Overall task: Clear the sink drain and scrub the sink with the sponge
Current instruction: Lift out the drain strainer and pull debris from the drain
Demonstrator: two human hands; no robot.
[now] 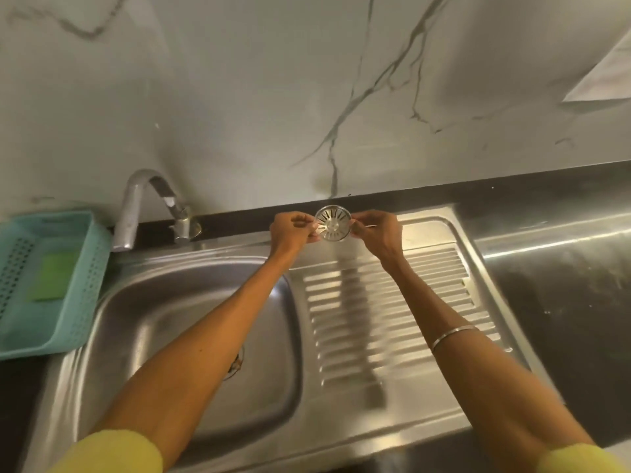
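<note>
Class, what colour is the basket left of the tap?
Teal, with perforated sides; the basket shows in the head view.

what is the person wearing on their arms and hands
Both hands, left hand and right hand, are bare, with no gloves. Yellow sleeves end above the elbows, leaving the forearms bare. A thin silver bangle circles the right forearm.

I am holding the round slotted metal drain strainer [332,223] between my left hand [293,230] and my right hand [377,232], above the back edge of the ribbed steel draining board [392,312]. The steel sink basin [191,322] is lying left of that board, the curved metal tap [143,206] behind it. Further left, the teal perforated plastic basket [51,281] is holding the green flat sponge [53,276].
</note>
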